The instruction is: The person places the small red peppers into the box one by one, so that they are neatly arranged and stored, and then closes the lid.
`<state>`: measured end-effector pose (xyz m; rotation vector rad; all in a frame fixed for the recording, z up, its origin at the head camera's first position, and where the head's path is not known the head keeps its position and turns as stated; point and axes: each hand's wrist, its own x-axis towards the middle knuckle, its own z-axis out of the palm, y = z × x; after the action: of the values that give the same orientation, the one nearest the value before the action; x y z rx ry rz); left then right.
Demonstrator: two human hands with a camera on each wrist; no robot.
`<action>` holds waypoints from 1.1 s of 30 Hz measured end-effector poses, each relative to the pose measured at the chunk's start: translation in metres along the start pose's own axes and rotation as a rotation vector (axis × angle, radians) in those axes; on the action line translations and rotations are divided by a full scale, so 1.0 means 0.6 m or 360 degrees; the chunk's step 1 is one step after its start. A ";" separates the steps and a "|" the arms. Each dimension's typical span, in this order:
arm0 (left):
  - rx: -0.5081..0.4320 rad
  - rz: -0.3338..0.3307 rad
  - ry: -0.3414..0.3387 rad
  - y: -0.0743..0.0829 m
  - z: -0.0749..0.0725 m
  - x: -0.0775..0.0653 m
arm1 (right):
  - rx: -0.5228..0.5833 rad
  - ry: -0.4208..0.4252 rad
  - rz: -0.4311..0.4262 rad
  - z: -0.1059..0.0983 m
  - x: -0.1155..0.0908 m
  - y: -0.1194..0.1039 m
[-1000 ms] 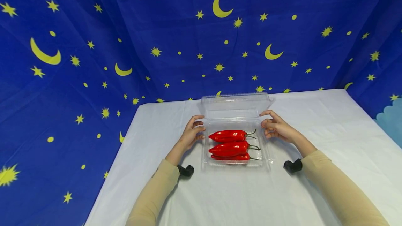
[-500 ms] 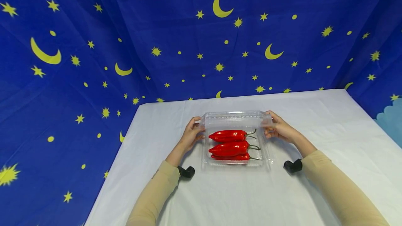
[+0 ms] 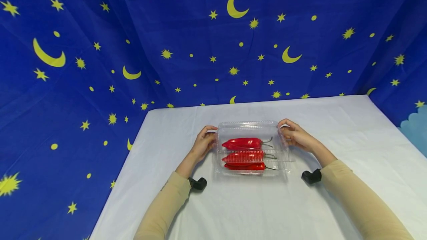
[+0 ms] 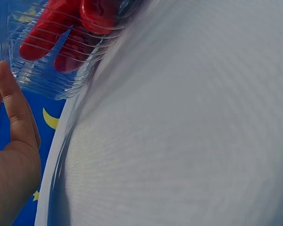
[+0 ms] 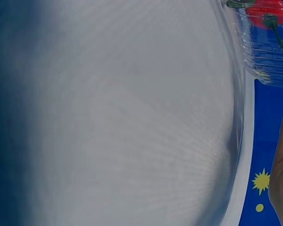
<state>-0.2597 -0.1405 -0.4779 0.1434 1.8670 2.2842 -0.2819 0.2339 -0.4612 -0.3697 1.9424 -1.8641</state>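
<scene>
In the head view a clear plastic clamshell box point(image 3: 230, 172) lies on the white cloth with several red peppers point(image 3: 241, 143) in it, their green stems pointing right. Its clear lid point(image 3: 253, 132) slants over the peppers, hinged at the back, its ribbed front edge crossing the middle pepper. My left hand point(image 3: 202, 143) is at the back left corner, its fingertips at the box's side. At the back right corner, my right hand point(image 3: 295, 135) touches the lid and side with extended fingers. The left wrist view shows one straight finger point(image 4: 12, 101) at the ribbed plastic wall.
White cloth point(image 3: 253, 210) covers the table. Behind and beside it hangs a blue curtain point(image 3: 186, 29) with yellow moons and stars. Black wrist mounts point(image 3: 199, 183) sit at both sleeves, over the cloth in front of the hands.
The lid has swung forward from standing up behind the box to lying slanted over the peppers. Both hands have stayed at the back corners with small finger shifts. The peppers have not moved.
</scene>
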 end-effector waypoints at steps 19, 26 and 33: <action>-0.0017 0.0020 0.0041 -0.002 0.000 0.000 | 0.0101 0.0013 0.0086 0.007 -0.006 -0.007; -0.0063 -0.0062 0.0033 0.007 0.003 -0.003 | 0.0092 0.0028 0.0103 0.011 -0.009 -0.009; -0.0038 -0.0067 -0.0011 0.002 -0.001 -0.002 | 0.0019 0.0012 0.0081 0.014 -0.015 -0.006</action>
<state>-0.2588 -0.1417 -0.4767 0.1075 1.8213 2.2744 -0.2701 0.2306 -0.4566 -0.3069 1.9263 -1.8468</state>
